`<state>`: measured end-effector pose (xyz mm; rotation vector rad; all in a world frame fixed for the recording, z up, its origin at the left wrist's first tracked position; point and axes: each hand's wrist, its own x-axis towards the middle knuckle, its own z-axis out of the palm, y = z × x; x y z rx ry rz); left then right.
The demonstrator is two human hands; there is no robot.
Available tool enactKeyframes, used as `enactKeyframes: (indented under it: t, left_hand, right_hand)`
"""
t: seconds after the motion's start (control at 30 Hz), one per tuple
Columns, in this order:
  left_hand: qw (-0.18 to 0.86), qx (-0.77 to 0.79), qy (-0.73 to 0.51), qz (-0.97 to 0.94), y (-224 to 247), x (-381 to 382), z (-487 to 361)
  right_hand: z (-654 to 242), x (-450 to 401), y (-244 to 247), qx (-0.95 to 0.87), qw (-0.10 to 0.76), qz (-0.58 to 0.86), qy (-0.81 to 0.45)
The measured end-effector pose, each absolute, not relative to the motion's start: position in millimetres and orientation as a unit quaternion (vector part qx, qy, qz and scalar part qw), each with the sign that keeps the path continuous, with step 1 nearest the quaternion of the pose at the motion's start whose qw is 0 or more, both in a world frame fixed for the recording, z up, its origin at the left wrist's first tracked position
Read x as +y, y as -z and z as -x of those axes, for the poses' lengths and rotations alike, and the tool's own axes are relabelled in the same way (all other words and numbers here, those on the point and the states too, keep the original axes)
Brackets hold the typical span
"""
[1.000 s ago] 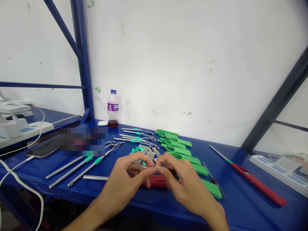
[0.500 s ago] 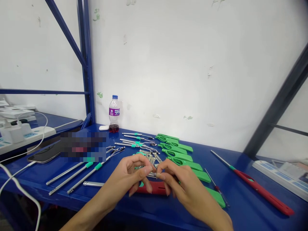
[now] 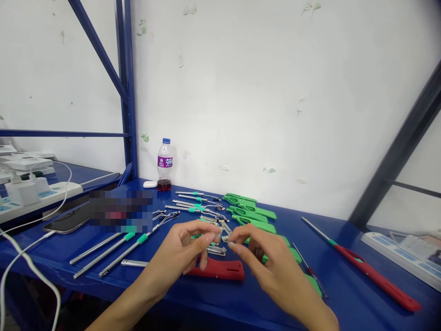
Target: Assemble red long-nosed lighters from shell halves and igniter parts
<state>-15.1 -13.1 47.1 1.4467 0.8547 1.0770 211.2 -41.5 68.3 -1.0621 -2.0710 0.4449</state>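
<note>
My left hand [image 3: 188, 248] is closed, with thumb and index fingertips together above the middle of the table. Whatever lies in that pinch is too small to make out. Facing it, a small gap away, my right hand [image 3: 263, 255] has thumb and forefinger drawn together at a tiny pale piece that I cannot name. Just below the fingertips is a clear plastic lighter tank [image 3: 217, 251]; more clear pieces [image 3: 225, 227] lie behind, partly hidden. Under my left hand a red lighter handle [image 3: 223, 270] lies with its metal tube [image 3: 134, 263] pointing left.
Green lighter shells [image 3: 257, 224] lie in a row behind my right hand. Metal tubes with wires [image 3: 126, 255] lie left and behind. A finished-looking red lighter [image 3: 375, 278] and a thin screwdriver [image 3: 308, 266] are at right. A drink bottle [image 3: 164, 165], phone [image 3: 69, 219] and power strips [image 3: 406, 257] stand around.
My hands have drawn slightly apart; the right fingertips have moved right, off the clear tank between them. More of the red handle shows now. The view has shifted a little.
</note>
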Motion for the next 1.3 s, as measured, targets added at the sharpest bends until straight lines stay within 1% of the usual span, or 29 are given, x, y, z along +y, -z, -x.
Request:
enactKeyframes:
  t: [0.23,0.57,0.73,1.0,1.07,1.13,1.23,1.3]
  left_hand:
    - [0.559,0.294,-0.457,-0.626,-44,-15,11]
    - [0.557,0.293,-0.445,-0.637,-34,-16,6]
    - [0.55,0.295,-0.44,-0.646,-28,-14,3]
    - [0.542,0.325,-0.406,-0.66,-36,-19,-1]
    - [0.503,0.349,-0.408,-0.677,-35,-19,-2]
    - [0.412,0.393,-0.403,-0.716,-31,-18,-2]
    - [0.249,0.426,-0.354,-0.795,-21,-17,-3]
    - [0.19,0.41,-0.314,-0.835,-15,-16,-3]
  right_hand:
    - [-208,-41,-69,-0.823,0.353,0.402,-0.192]
    - [-209,-39,-69,-0.819,0.301,0.419,-0.252]
    - [-211,-38,-67,-0.83,0.313,0.401,-0.231]
    - [-209,-41,-70,-0.84,0.288,0.414,-0.201]
    - [-210,-40,-69,-0.835,0.28,0.432,-0.193]
    - [-213,-37,-66,-0.831,0.257,0.462,-0.171]
    - [-222,-33,-59,-0.827,0.189,0.512,-0.136]
    - [-228,-30,-56,-0.819,0.151,0.539,-0.129]
